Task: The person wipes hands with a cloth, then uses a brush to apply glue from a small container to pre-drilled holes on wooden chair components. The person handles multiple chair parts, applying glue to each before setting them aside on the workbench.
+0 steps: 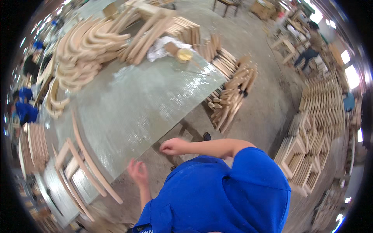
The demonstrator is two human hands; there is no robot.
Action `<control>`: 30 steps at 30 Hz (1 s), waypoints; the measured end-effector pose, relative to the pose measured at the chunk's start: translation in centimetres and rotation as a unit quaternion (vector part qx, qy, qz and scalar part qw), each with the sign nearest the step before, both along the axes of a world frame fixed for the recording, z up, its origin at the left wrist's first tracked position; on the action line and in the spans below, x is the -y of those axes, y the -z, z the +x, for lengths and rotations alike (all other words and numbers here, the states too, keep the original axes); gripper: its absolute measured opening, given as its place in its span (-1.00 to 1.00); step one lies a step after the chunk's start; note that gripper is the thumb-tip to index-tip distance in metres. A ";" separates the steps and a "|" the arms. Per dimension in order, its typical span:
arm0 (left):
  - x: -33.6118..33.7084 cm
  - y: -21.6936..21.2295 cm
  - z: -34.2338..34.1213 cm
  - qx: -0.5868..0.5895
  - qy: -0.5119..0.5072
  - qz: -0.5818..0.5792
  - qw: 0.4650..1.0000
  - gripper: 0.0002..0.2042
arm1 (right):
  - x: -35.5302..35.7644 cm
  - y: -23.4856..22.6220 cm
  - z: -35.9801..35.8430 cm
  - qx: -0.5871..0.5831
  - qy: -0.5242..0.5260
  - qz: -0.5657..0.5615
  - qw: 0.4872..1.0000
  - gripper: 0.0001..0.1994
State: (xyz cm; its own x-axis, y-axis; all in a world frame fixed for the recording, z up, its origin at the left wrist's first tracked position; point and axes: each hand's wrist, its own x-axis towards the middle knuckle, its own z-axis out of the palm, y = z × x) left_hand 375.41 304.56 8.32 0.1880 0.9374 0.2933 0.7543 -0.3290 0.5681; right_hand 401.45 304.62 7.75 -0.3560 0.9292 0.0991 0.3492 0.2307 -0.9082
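Note:
Just off the near edge of a table with a shiny plastic-like cover (128, 112), my left hand (138, 172) hangs in the air. It is slightly blurred, its fingers apart and loosely bent, with nothing seen in it. My right hand (173, 146) is held in front of my body near the same edge, fingers curled into a fist; nothing sticks out of it. Nearest to my left hand is a wooden chair-back frame (83, 171) with long curved posts, at the table's left end. Neither hand touches the frame or the table.
Curved wooden parts (83, 46) are heaped at the table's far left. A tub of yellowish paste (184, 54) stands by a white cloth (161, 47). Bundled wooden legs (233, 91) stand beyond the right edge. Stacked frames (311, 136) line the right. A person (309, 48) is far right.

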 end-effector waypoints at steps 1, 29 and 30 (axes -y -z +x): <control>0.3 0.2 3.3 0.023 0.051 -0.019 0.998 -0.89 | 2.3 0.8 4.7 0.006 0.071 -0.012 0.997 -0.81; -1.9 -5.8 36.0 -0.116 0.333 -0.255 0.900 -0.82 | 13.5 18.7 42.9 0.031 0.488 -0.223 0.843 -0.66; -1.4 -5.4 35.2 -0.103 0.302 -0.277 0.906 -0.81 | 13.1 17.4 43.1 0.093 0.454 -0.202 0.863 -0.66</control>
